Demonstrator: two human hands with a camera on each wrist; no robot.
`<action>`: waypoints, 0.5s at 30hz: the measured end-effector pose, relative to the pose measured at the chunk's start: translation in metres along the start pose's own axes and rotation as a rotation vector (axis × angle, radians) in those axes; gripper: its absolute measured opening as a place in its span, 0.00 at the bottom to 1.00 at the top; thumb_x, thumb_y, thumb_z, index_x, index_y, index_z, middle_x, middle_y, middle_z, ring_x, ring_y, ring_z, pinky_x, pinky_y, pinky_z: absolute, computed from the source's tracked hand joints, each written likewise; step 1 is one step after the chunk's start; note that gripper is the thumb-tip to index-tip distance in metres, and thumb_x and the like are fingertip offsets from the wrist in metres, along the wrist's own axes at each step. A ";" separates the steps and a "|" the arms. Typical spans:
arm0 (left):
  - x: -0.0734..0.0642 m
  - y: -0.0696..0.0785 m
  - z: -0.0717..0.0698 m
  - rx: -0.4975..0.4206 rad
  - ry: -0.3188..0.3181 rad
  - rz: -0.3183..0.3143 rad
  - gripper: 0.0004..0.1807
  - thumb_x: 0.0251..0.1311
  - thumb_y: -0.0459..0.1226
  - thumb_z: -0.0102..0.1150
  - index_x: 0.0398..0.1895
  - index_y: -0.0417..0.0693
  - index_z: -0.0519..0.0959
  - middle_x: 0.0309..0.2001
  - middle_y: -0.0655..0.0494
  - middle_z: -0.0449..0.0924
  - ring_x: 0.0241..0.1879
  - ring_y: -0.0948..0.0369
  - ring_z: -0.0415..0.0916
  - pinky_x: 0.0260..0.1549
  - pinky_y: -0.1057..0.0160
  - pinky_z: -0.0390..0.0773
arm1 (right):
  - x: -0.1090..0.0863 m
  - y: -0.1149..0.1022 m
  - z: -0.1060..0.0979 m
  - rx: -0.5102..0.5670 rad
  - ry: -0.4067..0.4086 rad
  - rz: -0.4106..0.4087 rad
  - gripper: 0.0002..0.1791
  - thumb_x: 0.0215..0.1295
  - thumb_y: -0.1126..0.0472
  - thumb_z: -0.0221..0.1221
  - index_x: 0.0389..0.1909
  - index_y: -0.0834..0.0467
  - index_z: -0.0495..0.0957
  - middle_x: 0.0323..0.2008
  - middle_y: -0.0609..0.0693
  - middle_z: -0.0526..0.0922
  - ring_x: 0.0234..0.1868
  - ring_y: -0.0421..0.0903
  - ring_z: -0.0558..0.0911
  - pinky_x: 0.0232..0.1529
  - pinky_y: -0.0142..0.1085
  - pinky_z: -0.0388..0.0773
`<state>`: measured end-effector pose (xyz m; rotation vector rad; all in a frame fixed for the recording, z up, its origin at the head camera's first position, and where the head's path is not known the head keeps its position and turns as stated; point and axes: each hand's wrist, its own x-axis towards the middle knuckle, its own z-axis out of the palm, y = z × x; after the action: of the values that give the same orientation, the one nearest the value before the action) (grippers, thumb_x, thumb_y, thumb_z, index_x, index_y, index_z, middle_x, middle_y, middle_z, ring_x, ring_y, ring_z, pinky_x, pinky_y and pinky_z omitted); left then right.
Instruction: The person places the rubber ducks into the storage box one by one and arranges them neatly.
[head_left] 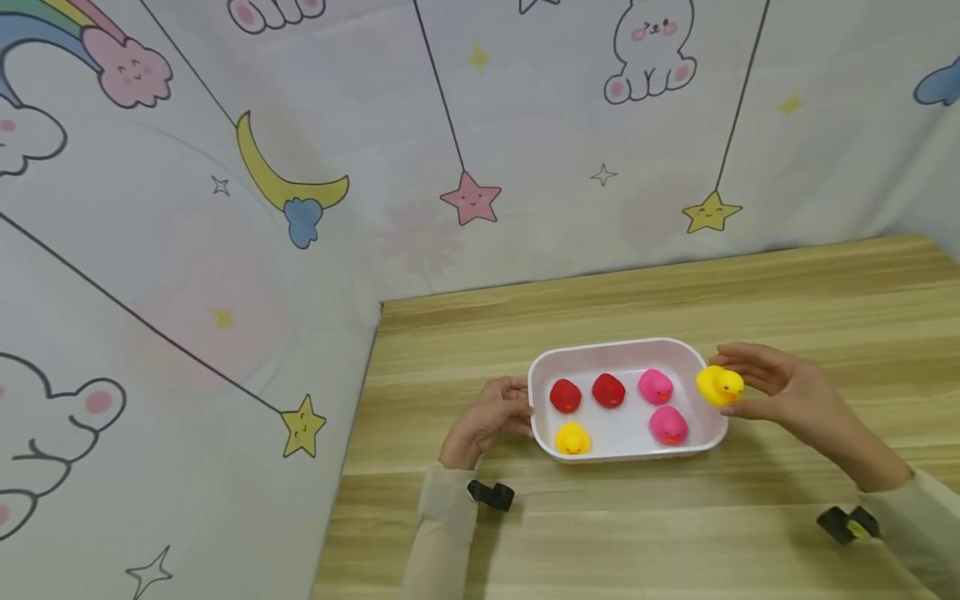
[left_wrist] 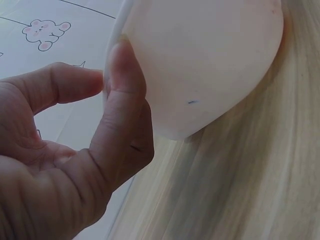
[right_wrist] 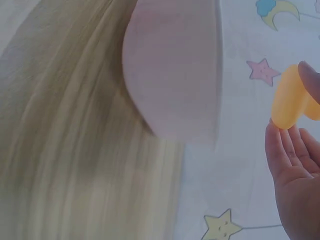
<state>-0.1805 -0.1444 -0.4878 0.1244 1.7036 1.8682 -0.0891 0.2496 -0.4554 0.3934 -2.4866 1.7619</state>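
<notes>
Over the tray's right rim, the yellow duck seemingly faces front-right.

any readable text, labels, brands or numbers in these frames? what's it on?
None: no words, numbers or brand marks in any view.
Backdrop: drawings only.
Tray, ducks, table: plain.
Wrist cameras: any marking too small to read.
</notes>
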 end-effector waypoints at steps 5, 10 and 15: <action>0.000 0.000 0.001 -0.001 0.003 -0.005 0.25 0.57 0.19 0.51 0.60 0.21 0.64 0.37 0.46 0.79 0.26 0.64 0.78 0.22 0.68 0.85 | 0.011 -0.010 0.011 -0.015 -0.030 0.006 0.37 0.55 0.72 0.72 0.67 0.66 0.70 0.54 0.36 0.81 0.53 0.29 0.79 0.50 0.24 0.80; 0.000 -0.001 0.000 0.001 0.005 -0.007 0.25 0.57 0.19 0.51 0.60 0.21 0.64 0.37 0.46 0.79 0.26 0.64 0.78 0.22 0.68 0.86 | 0.019 -0.016 0.029 0.013 -0.062 0.021 0.37 0.54 0.71 0.73 0.66 0.68 0.70 0.55 0.46 0.82 0.53 0.30 0.79 0.50 0.26 0.81; 0.002 0.000 0.000 0.005 0.004 -0.005 0.26 0.56 0.20 0.51 0.60 0.22 0.64 0.39 0.44 0.80 0.26 0.64 0.78 0.22 0.68 0.86 | 0.026 -0.019 0.048 0.051 -0.081 0.084 0.37 0.53 0.71 0.73 0.65 0.70 0.71 0.58 0.61 0.79 0.54 0.30 0.79 0.53 0.25 0.79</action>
<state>-0.1822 -0.1435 -0.4888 0.1179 1.7094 1.8619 -0.1049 0.1939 -0.4488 0.3760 -2.5526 1.8806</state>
